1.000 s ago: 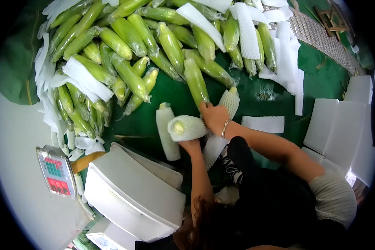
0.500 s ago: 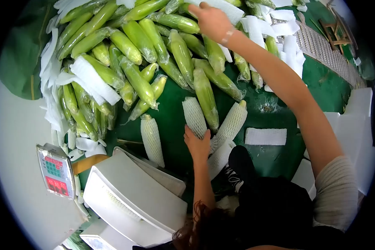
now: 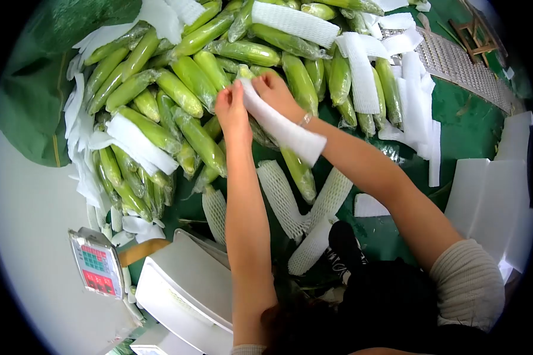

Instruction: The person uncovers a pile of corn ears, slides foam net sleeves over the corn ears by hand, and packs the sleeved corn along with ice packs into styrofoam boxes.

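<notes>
My left hand (image 3: 233,112) and my right hand (image 3: 277,97) are together over a heap of plastic-wrapped ears of corn (image 3: 186,77). Between them they pinch the upper end of a white foam net sleeve (image 3: 290,133), whose flat body slants down to the right beneath my right wrist. Fingers partly hide the sleeve's mouth. An ear's pale tip shows just behind it. Below my hands, an ear of corn in film (image 3: 299,174) points downward. Near it lie ears in white netting, among them a left one (image 3: 281,192) and a lower one (image 3: 311,245).
More foam sleeves lie on the heap (image 3: 296,22) and at its right side (image 3: 417,100). A scale display (image 3: 98,263) stands lower left, with white foam boxes (image 3: 189,284) beside it. A white box (image 3: 485,204) is at right, and a shoe (image 3: 340,254) is below.
My left hand has left a netted ear and moved up to the heap. My right hand has come down from the far side. Both now hold a foam net sleeve; the view shifted slightly.
</notes>
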Motion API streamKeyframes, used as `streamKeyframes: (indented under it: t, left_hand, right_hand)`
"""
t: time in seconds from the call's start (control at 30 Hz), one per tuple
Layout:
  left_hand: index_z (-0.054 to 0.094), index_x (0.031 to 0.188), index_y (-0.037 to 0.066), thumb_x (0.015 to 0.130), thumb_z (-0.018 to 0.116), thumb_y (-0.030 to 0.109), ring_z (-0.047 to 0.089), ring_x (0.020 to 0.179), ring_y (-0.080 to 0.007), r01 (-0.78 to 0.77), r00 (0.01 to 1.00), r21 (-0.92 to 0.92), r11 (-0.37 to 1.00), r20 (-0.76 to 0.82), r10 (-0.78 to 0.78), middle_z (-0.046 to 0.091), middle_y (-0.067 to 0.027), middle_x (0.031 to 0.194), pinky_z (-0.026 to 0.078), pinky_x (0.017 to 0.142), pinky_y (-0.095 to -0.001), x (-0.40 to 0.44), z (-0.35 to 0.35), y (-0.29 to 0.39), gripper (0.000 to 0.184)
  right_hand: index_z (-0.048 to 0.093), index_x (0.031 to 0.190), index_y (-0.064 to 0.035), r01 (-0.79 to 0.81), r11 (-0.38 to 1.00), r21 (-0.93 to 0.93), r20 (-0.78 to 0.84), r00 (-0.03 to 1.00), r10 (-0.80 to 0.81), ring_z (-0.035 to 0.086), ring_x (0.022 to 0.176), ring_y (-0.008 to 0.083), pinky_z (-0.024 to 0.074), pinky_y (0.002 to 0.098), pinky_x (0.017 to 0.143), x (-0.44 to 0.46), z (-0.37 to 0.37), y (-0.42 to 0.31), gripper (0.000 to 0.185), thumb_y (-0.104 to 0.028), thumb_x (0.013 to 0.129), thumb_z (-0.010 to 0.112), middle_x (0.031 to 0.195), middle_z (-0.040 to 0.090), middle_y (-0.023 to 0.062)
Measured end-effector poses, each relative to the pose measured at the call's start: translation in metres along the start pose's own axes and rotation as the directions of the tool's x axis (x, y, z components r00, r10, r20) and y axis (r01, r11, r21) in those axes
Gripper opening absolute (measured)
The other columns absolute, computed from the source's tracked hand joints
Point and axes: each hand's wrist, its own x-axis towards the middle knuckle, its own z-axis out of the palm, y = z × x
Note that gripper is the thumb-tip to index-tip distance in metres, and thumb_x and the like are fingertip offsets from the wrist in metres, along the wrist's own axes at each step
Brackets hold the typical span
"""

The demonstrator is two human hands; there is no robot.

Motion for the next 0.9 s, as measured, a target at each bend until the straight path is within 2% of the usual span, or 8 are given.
streamKeyframes:
  t: [0.13, 0.2, 0.3, 0.4, 0.53, 0.67, 0.8, 0.9]
  left_hand:
    - [0.047, 0.089, -0.003, 0.088, 0.059, 0.02, 0.048, 0.069, -0.0149, -0.025, 0.993, -0.176, 0.984, -0.115, 0.005, 0.052, -0.0066, 0.077, 0.043, 0.063, -0.0319, 0.077, 0.022, -0.006, 0.026]
    - [0.045, 0.09, -0.006, 0.089, 0.057, 0.023, 0.057, 0.073, -0.0267, -0.095, 0.983, 0.364, 0.927, -0.114, 0.146, 0.058, -0.0163, 0.082, 0.046, 0.067, -0.0382, 0.134, 0.008, -0.034, 0.031]
    - [0.045, 0.09, -0.009, 0.088, 0.055, 0.024, 0.06, 0.085, -0.0409, -0.002, 0.947, 0.887, 0.462, -0.146, 0.285, 0.06, -0.0284, 0.092, 0.048, 0.075, -0.044, 0.112, 0.03, -0.015, 0.035]
    - [0.049, 0.081, -0.008, 0.089, 0.053, 0.022, 0.062, 0.085, -0.0387, 0.104, 0.985, 0.874, 0.475, -0.157, 0.074, 0.061, -0.0282, 0.093, 0.048, 0.074, -0.0433, 0.119, 0.01, -0.028, 0.032]
    - [0.055, 0.081, -0.006, 0.087, 0.058, 0.017, 0.048, 0.061, -0.0146, 0.148, 0.987, -0.043, 0.988, 0.075, -0.145, 0.056, -0.0076, 0.074, 0.043, 0.057, -0.0306, 0.033, -0.006, 0.003, 0.023]
    - [0.054, 0.086, -0.006, 0.081, 0.065, 0.015, 0.053, 0.068, -0.0177, 0.307, 0.949, 0.258, 0.916, -0.157, -0.274, 0.058, -0.0102, 0.079, 0.045, 0.061, -0.0321, -0.027, -0.043, -0.016, 0.024]
    - [0.06, 0.1, -0.002, 0.068, 0.075, 0.026, 0.063, 0.08, -0.0263, -0.203, 0.905, 0.736, 0.645, -0.11, 0.41, 0.066, -0.0135, 0.091, 0.05, 0.072, -0.0345, -0.053, -0.102, -0.149, 0.045]
    - [0.062, 0.106, 0.006, 0.07, 0.068, 0.047, 0.063, 0.092, -0.0316, 0.157, 0.978, 0.788, 0.595, -0.209, 0.019, 0.065, -0.0161, 0.1, 0.049, 0.079, -0.0383, -0.06, -0.077, -0.099, 0.055]
  right_hand:
    - [0.053, 0.083, 0.0034, -0.246, 0.701, 0.67, 0.15, 0.969, 0.196, 0.056, 0.065, 0.0204, 0.045, 0.0351, 0.058, 0.08, -0.008, -0.01, 0.023, -0.019, 0.089, 0.05, 0.077, 0.058, 0.0114]
    - [0.055, 0.082, 0.0036, -0.34, 0.695, 0.634, 0.202, 0.94, 0.275, 0.057, 0.065, 0.0176, 0.0461, 0.0343, 0.056, 0.105, -0.004, -0.013, 0.023, -0.018, 0.087, 0.052, 0.076, 0.058, 0.0093]
    - [0.058, 0.072, 0.0039, -0.264, 0.964, -0.041, 0.288, 0.92, 0.265, 0.052, 0.05, 0.0164, 0.0431, 0.0306, 0.044, 0.128, -0.013, 0.039, 0.04, -0.035, 0.077, 0.066, 0.065, 0.057, 0.0097]
    - [0.062, 0.071, 0.0038, -0.3, 0.937, -0.179, 0.293, 0.893, 0.342, 0.05, 0.048, 0.0144, 0.0397, 0.0281, 0.041, 0.089, -0.021, 0.013, 0.043, -0.038, 0.076, 0.068, 0.062, 0.058, 0.009]
    - [0.063, 0.069, 0.0002, -0.301, 0.953, -0.017, 0.244, 0.923, 0.296, 0.045, 0.044, 0.0104, 0.036, 0.0264, 0.039, 0.016, -0.03, -0.031, 0.039, -0.037, 0.078, 0.066, 0.057, 0.054, 0.0035]
    - [0.059, 0.072, 0.0018, -0.077, 0.994, -0.079, 0.174, 0.981, 0.09, 0.053, 0.046, 0.0182, 0.0407, 0.0315, 0.042, -0.042, -0.034, 0.037, 0.026, -0.024, 0.078, 0.061, 0.057, 0.055, 0.0083]
    - [0.055, 0.083, 0.0015, 0.089, 0.621, -0.778, 0.153, 0.987, 0.05, 0.059, 0.07, 0.0345, 0.0462, 0.0421, 0.061, -0.067, -0.028, 0.031, 0.018, -0.015, 0.076, 0.058, 0.072, 0.059, 0.0189]
    - [0.046, 0.109, 0.0029, 0.577, 0.226, -0.785, 0.528, 0.813, -0.245, 0.042, 0.112, 0.0402, 0.0346, 0.045, 0.091, -0.065, -0.028, 0.043, 0.042, -0.012, 0.072, 0.061, 0.116, 0.047, 0.0232]
